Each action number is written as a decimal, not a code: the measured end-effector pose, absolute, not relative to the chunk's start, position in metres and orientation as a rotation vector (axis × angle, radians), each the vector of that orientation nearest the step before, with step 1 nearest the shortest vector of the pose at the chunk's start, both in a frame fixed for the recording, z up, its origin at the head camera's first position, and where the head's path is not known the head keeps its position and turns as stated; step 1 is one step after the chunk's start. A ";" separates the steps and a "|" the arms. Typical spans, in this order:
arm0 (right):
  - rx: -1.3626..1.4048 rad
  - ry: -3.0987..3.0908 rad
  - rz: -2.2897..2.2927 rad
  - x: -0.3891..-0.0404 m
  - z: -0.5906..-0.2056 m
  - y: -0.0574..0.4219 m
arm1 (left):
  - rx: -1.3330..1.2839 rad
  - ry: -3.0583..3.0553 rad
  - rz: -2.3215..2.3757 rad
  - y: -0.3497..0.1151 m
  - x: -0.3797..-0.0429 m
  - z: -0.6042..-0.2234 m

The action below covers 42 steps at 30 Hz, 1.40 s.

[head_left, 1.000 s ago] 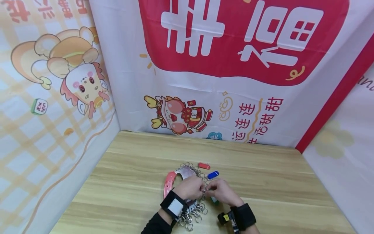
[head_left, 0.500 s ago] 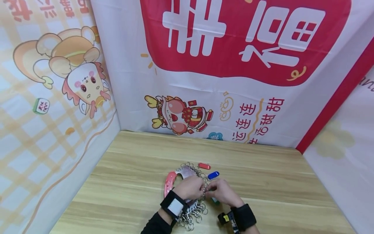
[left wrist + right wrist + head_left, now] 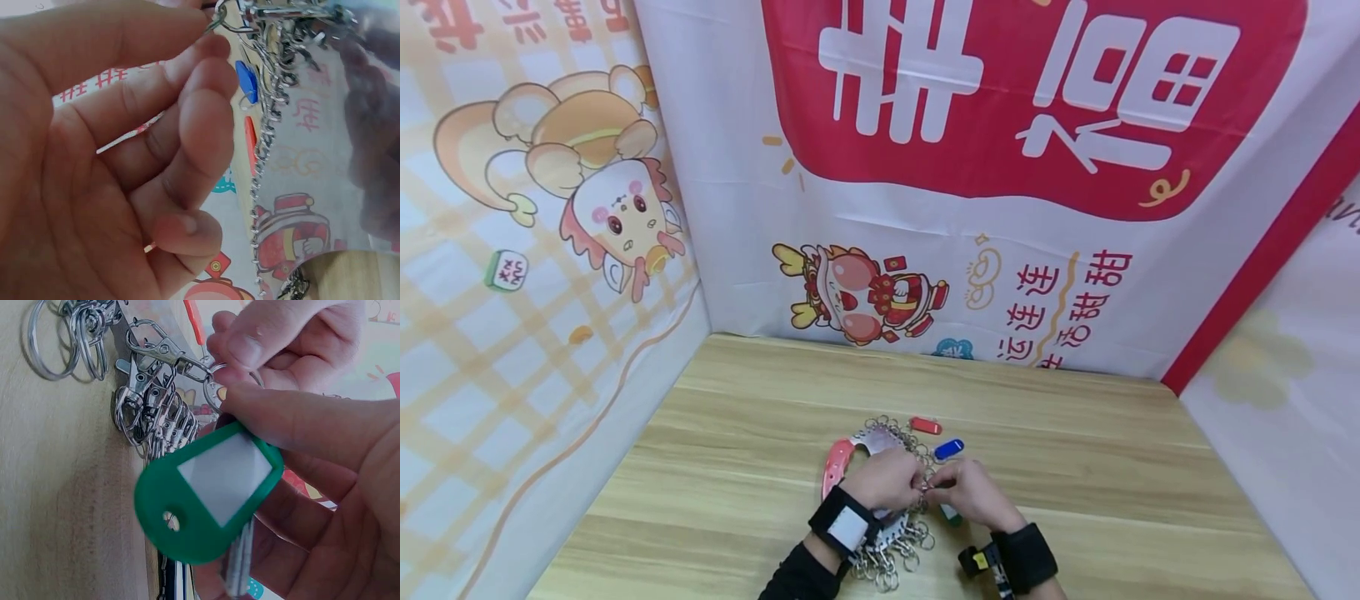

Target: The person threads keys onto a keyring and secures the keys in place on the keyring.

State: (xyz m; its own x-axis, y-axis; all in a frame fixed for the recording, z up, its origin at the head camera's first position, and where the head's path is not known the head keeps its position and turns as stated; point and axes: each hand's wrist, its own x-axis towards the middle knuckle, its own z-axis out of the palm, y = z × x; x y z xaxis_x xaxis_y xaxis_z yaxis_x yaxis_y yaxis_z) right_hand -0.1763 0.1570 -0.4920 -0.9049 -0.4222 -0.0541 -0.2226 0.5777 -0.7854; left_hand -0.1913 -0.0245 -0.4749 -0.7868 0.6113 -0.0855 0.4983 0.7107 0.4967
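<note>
My left hand (image 3: pixel 887 479) pinches a metal split ring (image 3: pixel 209 394) between thumb and index finger. That ring hangs from a swivel snap hook (image 3: pixel 165 350) on the edge of a shiny plate (image 3: pixel 306 150) with a pink curved handle (image 3: pixel 837 467). Right against it, my right hand (image 3: pixel 973 492) pinches at the same ring with thumb and fingers. A green key tag (image 3: pixel 156 494) with a white label hangs at the right fingertips, a silver key (image 3: pixel 239 565) behind it. The spot where the ring passes between the fingers is hidden.
Several snap hooks and rings (image 3: pixel 887 571) line the plate's edge. Beyond the hands lie a red key tag (image 3: pixel 926 426) and a blue key tag (image 3: pixel 949 449) on the wooden table (image 3: pixel 737 467). Printed cloth walls (image 3: pixel 737 208) stand at the back and sides.
</note>
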 end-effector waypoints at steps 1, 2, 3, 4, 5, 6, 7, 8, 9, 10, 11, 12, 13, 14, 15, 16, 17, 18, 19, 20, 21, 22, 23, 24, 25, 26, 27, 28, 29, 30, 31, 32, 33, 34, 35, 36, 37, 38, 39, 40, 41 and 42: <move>-0.526 2.575 -1.232 -0.176 -0.492 0.157 | 0.893 2.679 0.662 -0.025 -0.192 -0.475; -0.515 2.572 -1.234 -0.176 -0.492 0.157 | 0.902 2.681 0.659 -0.025 -0.192 -0.476; -0.511 2.569 -1.237 -0.176 -0.492 0.158 | 0.907 2.682 0.659 -0.025 -0.192 -0.476; -0.510 2.564 -1.239 -0.176 -0.492 0.158 | 0.911 2.683 0.660 -0.025 -0.192 -0.475; -0.510 2.565 -1.237 -0.176 -0.492 0.158 | 0.918 2.683 0.660 -0.025 -0.192 -0.475; -0.512 2.568 -1.234 -0.177 -0.492 0.159 | 0.923 2.684 0.660 -0.025 -0.192 -0.475; -0.514 2.570 -1.232 -0.177 -0.492 0.159 | 0.922 2.683 0.659 -0.025 -0.192 -0.475; -0.514 2.571 -1.231 -0.177 -0.492 0.160 | 0.924 2.683 0.658 -0.025 -0.192 -0.474; -0.516 2.574 -1.228 -0.178 -0.492 0.160 | 0.922 2.682 0.657 -0.025 -0.192 -0.474; -0.513 2.578 -1.224 -0.178 -0.492 0.161 | 0.920 2.679 0.659 -0.024 -0.192 -0.474; -0.507 2.586 -1.219 -0.178 -0.492 0.161 | 0.916 2.675 0.664 -0.024 -0.192 -0.475; -0.502 2.586 -1.219 -0.177 -0.492 0.161 | 0.909 2.671 0.669 -0.024 -0.192 -0.475; -0.499 2.586 -1.221 -0.177 -0.491 0.161 | 0.901 2.665 0.679 -0.024 -0.192 -0.475; -0.500 2.585 -1.222 -0.177 -0.491 0.160 | 0.893 2.657 0.691 -0.024 -0.191 -0.474; -0.505 2.582 -1.222 -0.176 -0.491 0.160 | 0.886 2.652 0.700 -0.024 -0.191 -0.474; -0.514 2.580 -1.221 -0.176 -0.491 0.160 | 0.880 2.649 0.709 -0.024 -0.190 -0.473; -0.525 2.576 -1.220 -0.176 -0.491 0.159 | 0.873 2.644 0.719 -0.024 -0.189 -0.473; -0.538 2.568 -1.221 -0.175 -0.490 0.159 | 0.864 2.639 0.730 -0.023 -0.189 -0.472; -0.552 2.562 -1.219 -0.175 -0.490 0.158 | 0.856 2.636 0.739 -0.023 -0.188 -0.472; -0.562 2.555 -1.215 -0.175 -0.491 0.158 | 0.851 2.635 0.743 -0.023 -0.188 -0.472; -0.572 2.548 -1.213 -0.175 -0.491 0.157 | 0.851 2.639 0.743 -0.022 -0.188 -0.472; -0.579 2.541 -1.214 -0.175 -0.491 0.157 | 0.848 2.638 0.746 -0.022 -0.188 -0.472; -0.583 2.535 -1.218 -0.175 -0.491 0.157 | 0.845 2.635 0.749 -0.022 -0.188 -0.472; -0.585 2.533 -1.220 -0.175 -0.491 0.157 | 0.847 2.635 0.750 -0.022 -0.188 -0.472; -0.585 2.533 -1.224 -0.175 -0.491 0.157 | 0.850 2.635 0.750 -0.022 -0.188 -0.472; -0.583 2.532 -1.227 -0.175 -0.491 0.158 | 0.853 2.633 0.752 -0.023 -0.188 -0.473; -0.581 2.529 -1.235 -0.175 -0.491 0.158 | 0.856 2.630 0.756 -0.023 -0.189 -0.473; -0.575 2.527 -1.242 -0.175 -0.491 0.158 | 0.865 2.631 0.755 -0.024 -0.189 -0.473; -0.571 2.526 -1.248 -0.174 -0.491 0.158 | 0.870 2.628 0.753 -0.025 -0.190 -0.473; -0.562 2.523 -1.253 -0.174 -0.491 0.159 | 0.874 2.626 0.750 -0.025 -0.191 -0.474; -0.556 2.520 -1.258 -0.174 -0.491 0.159 | 0.882 2.626 0.742 -0.026 -0.191 -0.474; -0.548 2.517 -1.261 -0.174 -0.491 0.159 | 0.895 2.628 0.730 -0.026 -0.192 -0.474; -0.540 2.513 -1.267 -0.174 -0.491 0.159 | 0.906 2.630 0.718 -0.027 -0.192 -0.474; -0.533 2.513 -1.268 -0.174 -0.491 0.159 | 0.918 2.630 0.707 -0.027 -0.193 -0.474; -0.530 2.514 -1.266 -0.174 -0.491 0.160 | 0.925 2.628 0.699 -0.027 -0.193 -0.474; -0.523 2.515 -1.262 -0.175 -0.491 0.160 | 0.932 2.628 0.693 -0.027 -0.193 -0.474; -0.520 2.516 -1.256 -0.175 -0.491 0.160 | 0.941 2.630 0.686 -0.026 -0.193 -0.473; -0.514 2.513 -1.252 -0.175 -0.491 0.160 | 0.945 2.630 0.686 -0.026 -0.193 -0.473; -0.509 2.516 -1.247 -0.176 -0.491 0.160 | 0.936 2.621 0.695 -0.026 -0.193 -0.473; -0.510 2.523 -1.242 -0.176 -0.491 0.160 | 0.929 2.615 0.705 -0.026 -0.193 -0.473; -0.509 2.525 -1.239 -0.176 -0.491 0.160 | 0.918 2.610 0.715 -0.026 -0.193 -0.473; -0.506 2.528 -1.240 -0.177 -0.491 0.161 | 0.903 2.602 0.729 -0.026 -0.192 -0.473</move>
State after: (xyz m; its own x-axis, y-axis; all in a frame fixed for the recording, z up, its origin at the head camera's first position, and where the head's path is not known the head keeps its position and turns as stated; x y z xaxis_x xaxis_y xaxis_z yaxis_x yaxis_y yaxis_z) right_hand -0.1765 0.1608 -0.4907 -0.8996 -0.4266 -0.0940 -0.1868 0.5702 -0.8000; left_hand -0.1925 -0.0263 -0.4728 -0.7609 0.6404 -0.1050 0.4927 0.6754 0.5487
